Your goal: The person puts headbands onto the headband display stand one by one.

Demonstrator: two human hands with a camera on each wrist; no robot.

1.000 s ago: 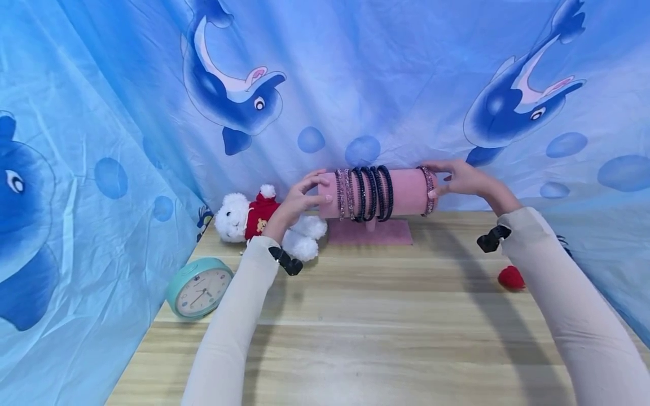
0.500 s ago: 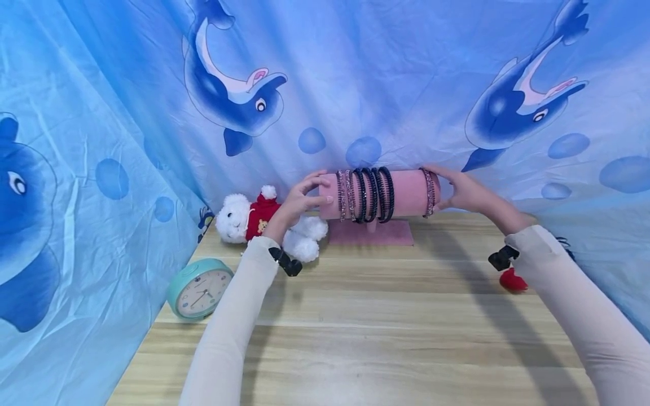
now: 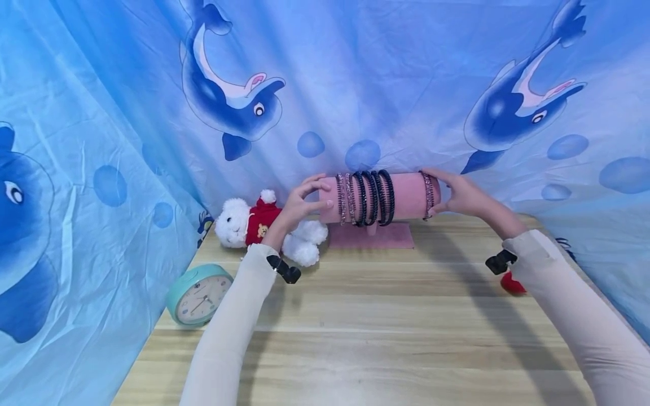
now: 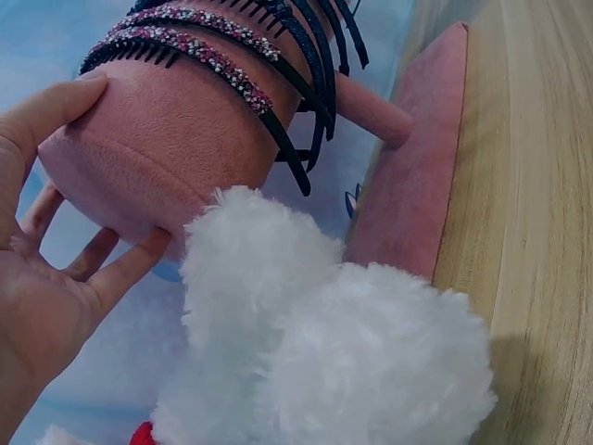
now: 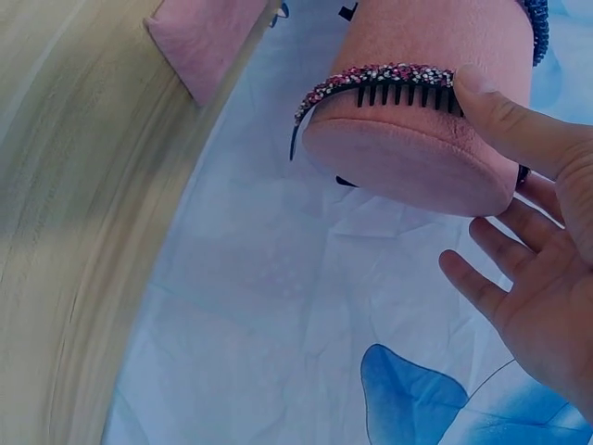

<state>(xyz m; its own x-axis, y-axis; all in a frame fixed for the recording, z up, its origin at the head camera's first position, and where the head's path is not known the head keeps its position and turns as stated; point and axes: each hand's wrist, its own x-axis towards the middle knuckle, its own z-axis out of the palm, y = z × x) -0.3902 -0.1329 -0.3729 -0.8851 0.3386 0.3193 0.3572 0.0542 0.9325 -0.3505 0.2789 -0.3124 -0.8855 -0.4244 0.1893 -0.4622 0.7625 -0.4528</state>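
A pink padded headband stand (image 3: 406, 197) lies sideways on its post. Two glittery pink headbands (image 4: 199, 51) and several dark headbands (image 3: 373, 197) sit around its left and middle parts. Near the right end is another glittery toothed headband (image 5: 389, 76). My left hand (image 3: 299, 204) grips the left end of the roll, thumb in front and fingertips against its end and far side. With my right hand (image 3: 464, 194) I hold the right headband, thumb at its toothed edge; in the right wrist view some fingers (image 5: 473, 283) stay off the roll.
A white plush toy (image 3: 233, 225) in a red top lies beside my left wrist. Left of my forearm stands a teal alarm clock (image 3: 200, 296). A red object (image 3: 513, 283) is partly behind my right sleeve. A blue dolphin-print curtain (image 3: 406, 84) hangs behind the wooden table (image 3: 381, 316).
My right thumb has shifted down along the right headband, and the right forearm has moved slightly right. The left hand keeps its place on the stand.
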